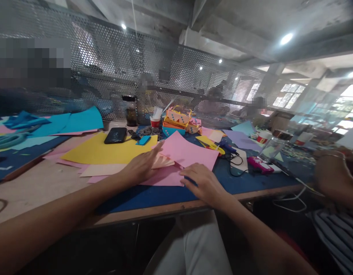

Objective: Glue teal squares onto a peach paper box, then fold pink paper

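A pink paper sheet [190, 151] lies in front of me, with another pink sheet [165, 179] under its near side. My left hand [142, 164] rests on the papers with its fingers stretched forward, beside a folded peach paper piece [162, 161]. My right hand [203, 183] touches the pink sheet's near edge with its fingertips; its thumb is apart from the fingers. To the left of the pink sheet, a large yellow sheet [107, 152] lies over more pink and peach paper. Neither hand visibly grips anything, though the left palm's underside is hidden.
A phone [115, 135] lies on the yellow sheet. Behind are a dark jar [130, 110], a paper cup [155, 121] and stacked orange paper crafts [176, 119]. Yellow-handled scissors [215, 147], a corded glue gun [228, 147] and a pink device [261, 165] lie right. A person's arm [334, 175] is at far right.
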A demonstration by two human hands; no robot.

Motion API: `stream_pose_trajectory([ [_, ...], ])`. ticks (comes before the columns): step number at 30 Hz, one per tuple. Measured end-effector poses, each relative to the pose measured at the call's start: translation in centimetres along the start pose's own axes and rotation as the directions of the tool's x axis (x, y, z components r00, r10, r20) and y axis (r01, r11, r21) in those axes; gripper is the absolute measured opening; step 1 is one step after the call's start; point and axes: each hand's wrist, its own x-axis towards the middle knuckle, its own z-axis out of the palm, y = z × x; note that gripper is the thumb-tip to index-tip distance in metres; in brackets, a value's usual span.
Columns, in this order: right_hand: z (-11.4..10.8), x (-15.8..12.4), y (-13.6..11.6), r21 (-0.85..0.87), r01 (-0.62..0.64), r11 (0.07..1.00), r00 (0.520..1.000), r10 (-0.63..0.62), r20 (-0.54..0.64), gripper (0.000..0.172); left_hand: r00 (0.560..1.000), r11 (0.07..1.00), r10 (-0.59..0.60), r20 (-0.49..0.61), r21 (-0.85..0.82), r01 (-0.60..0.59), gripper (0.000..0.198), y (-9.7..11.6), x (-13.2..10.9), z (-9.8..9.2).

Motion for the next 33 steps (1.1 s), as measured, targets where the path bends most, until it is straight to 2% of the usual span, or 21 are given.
stream_pose_trajectory([
  [2,0.8,1.1,-0.5,0.086,0.053,0.995,0.988,-0.065,0.142,0.034,0.999,0.997,-0.033,0.031,0.071,0.03,0.092,-0.2,0.1,-0.2],
  [4,1.5,2.1,-0.7,0.093,0.07,0.993,0.968,-0.09,0.236,0.043,0.993,0.984,-0.061,0.1,0.173,0.043,0.074,-0.4,0.2,-0.5],
  [6,2.1,2.8,-0.9,0.076,0.062,0.995,0.954,-0.082,0.289,0.052,0.985,0.969,-0.077,0.157,0.242,0.037,0.051,-0.6,0.3,-0.7],
  [8,2.6,3.4,-1.0,0.058,0.05,0.997,0.948,-0.066,0.311,0.056,0.979,0.963,-0.086,0.184,0.268,0.034,0.039,-0.8,0.4,-0.7],
  [15,4.4,5.8,-2.0,0.049,0.071,0.996,0.928,-0.084,0.364,0.066,0.963,0.936,-0.161,0.216,0.342,0.08,0.041,-0.9,0.8,-1.9],
  [19,4.9,7.7,-2.4,0.029,0.109,0.994,0.927,-0.112,0.357,0.06,0.951,0.905,-0.248,0.187,0.394,0.158,0.045,-1.0,1.0,-3.1],
  [22,5.5,8.8,-2.5,0.032,0.132,0.991,0.906,-0.134,0.402,0.061,0.943,0.89,-0.288,0.168,0.41,0.199,0.047,-1.2,1.1,-3.6],
  [26,6.5,9.8,-2.7,0.088,0.071,0.994,0.87,-0.104,0.482,0.068,0.946,0.894,-0.281,0.161,0.402,0.197,0.045,-1.3,1.0,-3.7],
  [29,7.1,10.3,-2.9,0.102,0.034,0.994,0.878,-0.078,0.473,0.071,0.953,0.908,-0.26,0.156,0.374,0.186,0.046,-1.3,1.0,-3.7],
  [33,7.8,10.9,-3.0,0.127,0.076,0.989,0.884,-0.125,0.45,0.074,0.957,0.93,-0.249,0.147,0.312,0.194,0.047,-1.3,1.1,-3.6],
])
